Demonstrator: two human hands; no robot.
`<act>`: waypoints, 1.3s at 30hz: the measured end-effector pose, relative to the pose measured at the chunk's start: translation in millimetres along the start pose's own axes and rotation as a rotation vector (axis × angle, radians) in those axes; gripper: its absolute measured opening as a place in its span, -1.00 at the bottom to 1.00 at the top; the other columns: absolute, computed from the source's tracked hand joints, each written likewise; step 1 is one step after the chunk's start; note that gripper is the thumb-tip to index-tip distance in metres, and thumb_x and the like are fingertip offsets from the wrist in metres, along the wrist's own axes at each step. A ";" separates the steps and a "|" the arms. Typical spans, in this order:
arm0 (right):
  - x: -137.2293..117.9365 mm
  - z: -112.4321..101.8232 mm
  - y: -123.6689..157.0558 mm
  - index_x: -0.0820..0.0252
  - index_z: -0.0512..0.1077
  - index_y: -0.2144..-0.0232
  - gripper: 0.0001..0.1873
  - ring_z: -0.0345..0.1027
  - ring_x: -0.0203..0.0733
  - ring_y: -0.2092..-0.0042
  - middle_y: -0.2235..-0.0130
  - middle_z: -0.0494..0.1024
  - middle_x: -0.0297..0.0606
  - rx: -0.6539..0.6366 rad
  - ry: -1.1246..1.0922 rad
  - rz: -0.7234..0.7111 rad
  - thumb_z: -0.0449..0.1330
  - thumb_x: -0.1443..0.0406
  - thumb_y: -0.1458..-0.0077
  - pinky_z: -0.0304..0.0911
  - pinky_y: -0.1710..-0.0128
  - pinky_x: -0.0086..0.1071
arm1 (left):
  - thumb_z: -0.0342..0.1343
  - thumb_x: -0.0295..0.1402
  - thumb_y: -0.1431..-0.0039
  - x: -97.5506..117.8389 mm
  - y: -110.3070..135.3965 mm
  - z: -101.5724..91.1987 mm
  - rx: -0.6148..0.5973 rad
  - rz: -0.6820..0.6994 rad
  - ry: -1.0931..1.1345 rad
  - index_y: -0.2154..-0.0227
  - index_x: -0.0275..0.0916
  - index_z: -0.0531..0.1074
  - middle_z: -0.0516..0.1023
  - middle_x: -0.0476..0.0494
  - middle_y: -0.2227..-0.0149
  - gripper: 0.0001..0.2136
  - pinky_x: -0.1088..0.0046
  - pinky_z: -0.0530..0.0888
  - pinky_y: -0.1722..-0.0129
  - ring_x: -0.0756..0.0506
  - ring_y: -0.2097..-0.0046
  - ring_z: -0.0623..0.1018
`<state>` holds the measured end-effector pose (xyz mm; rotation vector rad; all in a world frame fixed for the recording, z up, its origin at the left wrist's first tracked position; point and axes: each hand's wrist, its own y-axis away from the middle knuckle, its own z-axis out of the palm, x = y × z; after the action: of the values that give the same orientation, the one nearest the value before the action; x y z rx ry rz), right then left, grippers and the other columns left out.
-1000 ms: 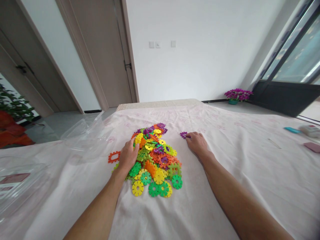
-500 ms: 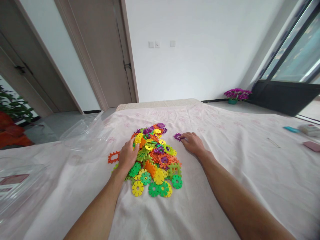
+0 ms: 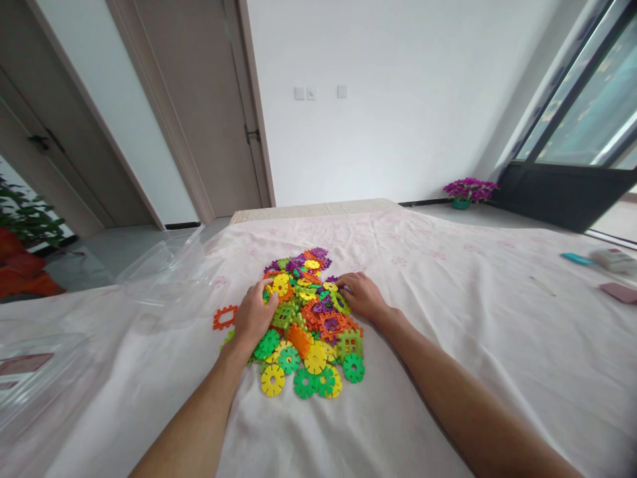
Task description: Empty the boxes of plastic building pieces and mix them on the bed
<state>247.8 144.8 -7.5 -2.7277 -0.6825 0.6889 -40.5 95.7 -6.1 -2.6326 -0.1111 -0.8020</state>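
Note:
A pile of plastic interlocking pieces [image 3: 308,325] in yellow, green, orange and purple lies on the pale pink bedsheet [image 3: 448,318]. My left hand [image 3: 253,315] rests on the pile's left side, its fingers spread loosely over yellow and green pieces. At the pile's upper right edge, my right hand [image 3: 362,297] lies low with its fingers stretched out. Its fingertips touch a small purple piece [image 3: 332,280] against the heap. A single orange square frame [image 3: 224,317] lies apart, left of my left hand.
A crumpled clear plastic bag [image 3: 164,272] lies behind and left of the pile, and a clear plastic box [image 3: 34,378] sits at the far left. A teal object [image 3: 574,257], a white box [image 3: 616,260] and a dark pink item [image 3: 620,292] lie far right. Purple flowers [image 3: 470,190] stand by the window.
My right hand has slid left across the sheet, bringing the purple piece from open sheet up against the pile. My left hand has stayed on the pile.

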 end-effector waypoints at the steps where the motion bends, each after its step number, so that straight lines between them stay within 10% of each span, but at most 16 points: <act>1: -0.6 1.2 -0.4 0.07 0.55 0.22 -0.76 0.39 -0.16 0.05 0.12 0.60 -0.28 0.006 -0.028 0.009 0.13 0.35 -0.10 0.15 -0.07 -0.32 | 0.00 -0.27 -0.20 0.2 0.2 -0.2 0.008 -0.003 0.006 -0.05 -0.13 0.33 0.49 -0.17 0.00 -0.65 0.28 0.40 -0.05 -0.18 -0.05 0.49; 13: -26.5 5.5 -3.8 0.17 0.54 0.23 -0.72 0.43 -0.24 0.31 0.30 0.59 -0.28 -0.007 -1.042 0.162 0.20 0.17 -0.03 0.36 0.29 -0.37 | 0.00 -0.37 -0.16 4.7 4.6 -6.4 0.154 0.098 0.201 0.05 -0.14 0.37 0.52 -0.08 -0.01 -0.71 0.36 0.36 -0.13 -0.10 -0.06 0.48; 20: 2.0 12.7 -5.3 0.12 0.53 0.30 -0.76 0.45 -0.17 0.21 0.27 0.61 -0.29 0.244 -0.575 0.296 0.09 0.20 -0.10 0.34 0.18 -0.32 | 0.06 -0.25 -0.17 20.3 1.6 -17.5 0.168 0.103 -0.117 -0.01 -0.14 0.39 0.55 -0.16 0.06 -0.66 0.23 0.37 -0.05 -0.24 0.01 0.49; 26: 0.6 11.7 -2.9 0.05 0.53 0.24 -0.75 0.46 -0.18 0.20 0.24 0.62 -0.34 0.093 -0.320 0.155 0.05 0.24 -0.16 0.29 0.16 -0.37 | 0.04 -0.26 -0.17 55.7 -36.2 -16.4 0.063 0.239 -0.208 -0.01 -0.18 0.42 0.52 -0.20 0.02 -0.66 0.25 0.30 -0.13 -0.22 -0.08 0.43; 39: -9.5 9.3 -1.5 0.07 0.55 0.24 -0.77 0.40 -0.17 0.15 0.21 0.61 -0.31 0.044 -0.123 -0.016 0.09 0.31 -0.16 0.21 0.09 -0.37 | 0.15 0.27 0.19 114.4 -143.9 75.4 -0.544 0.256 -0.400 -0.32 -0.03 -0.01 -0.21 -0.42 -0.41 0.02 -0.36 -0.05 -0.15 -0.60 -0.36 -0.14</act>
<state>235.2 142.5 -11.3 -2.6541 -0.7069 0.8626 67.7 253.3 48.2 -3.1935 0.3842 -0.2271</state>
